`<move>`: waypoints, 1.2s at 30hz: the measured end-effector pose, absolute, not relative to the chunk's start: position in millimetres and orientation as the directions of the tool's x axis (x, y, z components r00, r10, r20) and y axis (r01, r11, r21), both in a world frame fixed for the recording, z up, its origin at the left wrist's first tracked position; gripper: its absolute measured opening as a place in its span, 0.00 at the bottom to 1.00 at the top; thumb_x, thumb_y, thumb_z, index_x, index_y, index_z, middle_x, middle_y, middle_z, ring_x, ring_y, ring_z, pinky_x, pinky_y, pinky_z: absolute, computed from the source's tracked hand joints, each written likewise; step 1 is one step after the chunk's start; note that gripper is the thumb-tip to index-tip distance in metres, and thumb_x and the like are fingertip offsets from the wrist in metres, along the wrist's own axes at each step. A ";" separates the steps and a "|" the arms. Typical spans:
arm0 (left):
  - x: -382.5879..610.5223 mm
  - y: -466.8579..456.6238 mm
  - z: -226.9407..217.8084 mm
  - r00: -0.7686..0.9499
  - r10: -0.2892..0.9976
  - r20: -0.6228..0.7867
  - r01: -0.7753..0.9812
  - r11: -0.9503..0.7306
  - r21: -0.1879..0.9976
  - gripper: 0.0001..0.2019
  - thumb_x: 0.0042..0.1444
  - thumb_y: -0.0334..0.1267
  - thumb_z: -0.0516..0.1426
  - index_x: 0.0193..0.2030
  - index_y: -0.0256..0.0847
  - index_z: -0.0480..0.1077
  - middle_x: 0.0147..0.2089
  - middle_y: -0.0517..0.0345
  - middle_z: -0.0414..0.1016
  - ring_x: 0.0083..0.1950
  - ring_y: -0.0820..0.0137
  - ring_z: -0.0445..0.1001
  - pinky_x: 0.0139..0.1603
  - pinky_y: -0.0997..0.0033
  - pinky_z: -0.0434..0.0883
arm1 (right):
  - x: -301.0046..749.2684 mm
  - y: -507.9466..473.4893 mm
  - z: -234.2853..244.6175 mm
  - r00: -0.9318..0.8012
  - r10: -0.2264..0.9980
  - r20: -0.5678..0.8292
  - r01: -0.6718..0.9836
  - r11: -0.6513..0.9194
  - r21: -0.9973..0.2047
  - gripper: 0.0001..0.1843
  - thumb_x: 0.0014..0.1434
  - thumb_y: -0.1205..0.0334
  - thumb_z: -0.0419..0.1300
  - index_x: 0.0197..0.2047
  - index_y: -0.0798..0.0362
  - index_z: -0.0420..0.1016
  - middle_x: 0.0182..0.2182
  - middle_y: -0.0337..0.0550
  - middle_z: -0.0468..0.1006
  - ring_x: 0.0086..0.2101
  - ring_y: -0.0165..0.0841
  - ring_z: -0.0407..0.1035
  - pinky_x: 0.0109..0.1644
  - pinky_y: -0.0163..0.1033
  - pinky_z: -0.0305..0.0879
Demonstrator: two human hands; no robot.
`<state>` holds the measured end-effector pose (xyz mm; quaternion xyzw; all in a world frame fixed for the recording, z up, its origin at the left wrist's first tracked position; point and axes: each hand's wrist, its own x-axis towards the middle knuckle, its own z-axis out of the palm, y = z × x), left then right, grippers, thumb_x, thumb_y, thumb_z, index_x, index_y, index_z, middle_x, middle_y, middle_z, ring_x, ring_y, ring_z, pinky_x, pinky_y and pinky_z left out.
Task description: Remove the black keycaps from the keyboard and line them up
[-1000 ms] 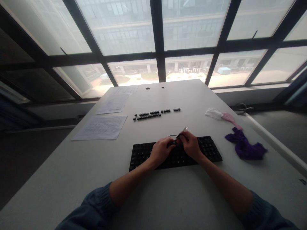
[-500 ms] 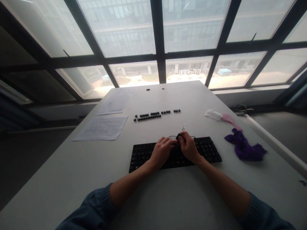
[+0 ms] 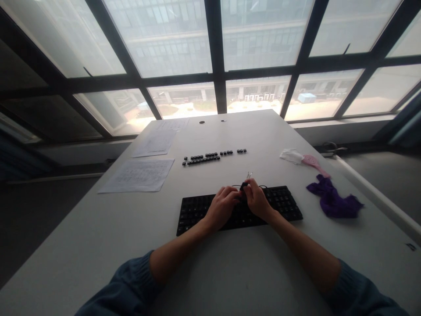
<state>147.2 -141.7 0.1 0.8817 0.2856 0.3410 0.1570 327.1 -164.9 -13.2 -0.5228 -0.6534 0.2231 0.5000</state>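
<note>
A black keyboard (image 3: 194, 215) lies across the table in front of me, its middle partly hidden under my hands. My left hand (image 3: 222, 206) is over its centre, fingers bent and pinched together at the tips; what they grip is hidden. Beside it, my right hand (image 3: 258, 199) is closed on a keycap puller (image 3: 249, 175) whose thin wire ends poke up above the fingers. A small black piece, apparently a keycap (image 3: 244, 186), shows between the two hands. Beyond the keyboard, several loose black keycaps (image 3: 204, 161) stand in rows.
Printed sheets (image 3: 138, 175) lie at the left. Toward the right edge are a purple cloth (image 3: 338, 202), a pink brush-like object (image 3: 314, 163) and white crumpled wrapping (image 3: 291, 156). The keyboard cable (image 3: 236, 185) shows behind the hands. Windows (image 3: 184, 98) rise past the table's far edge.
Both hands stay together over the keyboard, with only a slight shift of the fingers; the black piece and wire ends sit at a slightly different angle. The whole view has moved a little.
</note>
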 end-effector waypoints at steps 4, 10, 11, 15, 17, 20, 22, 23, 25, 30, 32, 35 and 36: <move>146.5 -139.9 -0.4 0.621 0.585 0.522 0.402 -0.809 0.428 0.12 0.62 0.29 0.56 0.50 0.45 0.71 0.51 0.53 0.69 0.53 0.63 0.67 0.53 0.59 0.73 | 326.2 -165.0 -15.9 0.078 0.916 0.394 0.436 0.324 -0.840 0.05 0.69 0.60 0.47 0.45 0.50 0.61 0.24 0.35 0.71 0.24 0.33 0.67 0.29 0.36 0.61; 146.8 -144.5 1.1 0.674 0.508 0.536 0.346 -0.859 0.378 0.10 0.64 0.30 0.55 0.49 0.45 0.71 0.51 0.53 0.70 0.53 0.63 0.67 0.54 0.58 0.72 | 324.0 -163.4 -12.3 0.140 0.941 0.308 0.352 0.244 -0.904 0.06 0.69 0.58 0.47 0.46 0.50 0.60 0.23 0.36 0.74 0.23 0.34 0.70 0.31 0.38 0.66; 146.6 -145.9 3.8 0.667 0.506 0.547 0.320 -0.858 0.402 0.10 0.64 0.30 0.54 0.49 0.44 0.72 0.50 0.52 0.71 0.52 0.63 0.68 0.54 0.58 0.72 | 323.7 -163.4 -11.5 0.142 0.941 0.307 0.349 0.243 -0.905 0.06 0.69 0.58 0.47 0.46 0.50 0.60 0.23 0.36 0.74 0.23 0.34 0.70 0.31 0.38 0.66; 141.8 -138.4 27.1 0.568 0.621 0.540 0.277 -0.762 0.585 0.11 0.66 0.33 0.54 0.53 0.43 0.71 0.46 0.53 0.75 0.45 0.69 0.73 0.48 0.66 0.74 | 322.4 -164.1 -9.7 0.103 0.947 0.305 0.327 0.258 -0.909 0.06 0.69 0.58 0.46 0.46 0.50 0.59 0.23 0.35 0.73 0.22 0.33 0.69 0.29 0.37 0.66; 137.3 -119.2 42.3 0.498 0.690 0.525 0.318 -0.709 0.630 0.12 0.65 0.36 0.55 0.54 0.44 0.72 0.45 0.54 0.76 0.41 0.71 0.74 0.45 0.68 0.74 | 321.7 -164.2 -10.0 0.089 0.951 0.296 0.302 0.257 -0.918 0.07 0.70 0.58 0.46 0.46 0.50 0.59 0.23 0.35 0.73 0.22 0.32 0.69 0.29 0.36 0.65; 132.4 -68.6 56.9 0.422 0.729 0.540 0.395 -0.683 0.614 0.09 0.63 0.40 0.58 0.44 0.42 0.77 0.43 0.54 0.78 0.40 0.69 0.75 0.45 0.67 0.74 | 321.3 -163.5 -11.3 0.083 0.951 0.298 0.291 0.263 -0.920 0.06 0.70 0.58 0.46 0.46 0.50 0.59 0.24 0.35 0.74 0.22 0.31 0.69 0.29 0.36 0.65; 132.7 -27.2 57.6 0.410 0.756 0.509 0.451 -0.654 0.607 0.08 0.59 0.40 0.61 0.43 0.40 0.78 0.41 0.54 0.79 0.39 0.69 0.76 0.45 0.66 0.75 | 321.5 -162.9 -12.1 0.087 0.948 0.305 0.296 0.268 -0.917 0.06 0.70 0.58 0.46 0.46 0.50 0.59 0.24 0.36 0.74 0.23 0.31 0.69 0.30 0.36 0.65; 134.3 -7.0 55.4 0.418 0.766 0.489 0.474 -0.643 0.602 0.09 0.58 0.39 0.61 0.43 0.39 0.78 0.41 0.53 0.79 0.38 0.69 0.76 0.45 0.67 0.75 | 321.7 -162.6 -12.5 0.090 0.947 0.307 0.298 0.269 -0.916 0.06 0.70 0.59 0.46 0.46 0.50 0.59 0.24 0.36 0.74 0.23 0.31 0.69 0.31 0.36 0.65; 139.7 29.2 48.0 0.434 0.773 0.464 0.523 -0.635 0.568 0.08 0.56 0.36 0.62 0.42 0.37 0.78 0.41 0.52 0.79 0.36 0.70 0.76 0.44 0.69 0.74 | 322.2 -162.3 -13.2 0.089 0.947 0.308 0.302 0.269 -0.915 0.06 0.70 0.59 0.46 0.46 0.50 0.60 0.24 0.36 0.74 0.23 0.31 0.69 0.31 0.36 0.65; 157.8 82.4 25.3 0.537 0.757 0.372 0.665 -0.651 0.366 0.09 0.55 0.31 0.61 0.42 0.37 0.79 0.41 0.52 0.79 0.38 0.68 0.75 0.47 0.67 0.71 | 322.4 -161.7 -14.3 0.082 0.953 0.293 0.296 0.257 -0.920 0.06 0.70 0.59 0.46 0.46 0.50 0.61 0.25 0.36 0.75 0.23 0.31 0.70 0.30 0.35 0.65; 162.7 90.9 17.6 0.564 0.747 0.351 0.689 -0.661 0.299 0.09 0.54 0.32 0.62 0.42 0.39 0.79 0.40 0.53 0.80 0.42 0.64 0.74 0.51 0.63 0.69 | 322.2 -161.6 -14.1 0.080 0.954 0.288 0.296 0.253 -0.921 0.05 0.70 0.60 0.47 0.46 0.50 0.61 0.25 0.36 0.75 0.23 0.31 0.70 0.31 0.35 0.65; 165.7 96.4 8.8 0.580 0.745 0.331 0.701 -0.663 0.264 0.07 0.53 0.33 0.63 0.40 0.41 0.80 0.40 0.53 0.81 0.47 0.59 0.72 0.54 0.58 0.65 | 322.0 -161.7 -12.8 0.076 0.955 0.285 0.297 0.252 -0.921 0.05 0.70 0.60 0.47 0.46 0.49 0.61 0.25 0.36 0.75 0.23 0.31 0.70 0.31 0.35 0.65; 165.7 97.2 6.6 0.583 0.746 0.323 0.706 -0.661 0.253 0.07 0.53 0.33 0.63 0.39 0.42 0.80 0.40 0.53 0.81 0.47 0.59 0.72 0.54 0.57 0.65 | 321.9 -161.8 -12.2 0.075 0.956 0.285 0.297 0.251 -0.921 0.05 0.70 0.60 0.47 0.46 0.49 0.61 0.25 0.36 0.75 0.23 0.31 0.70 0.30 0.35 0.65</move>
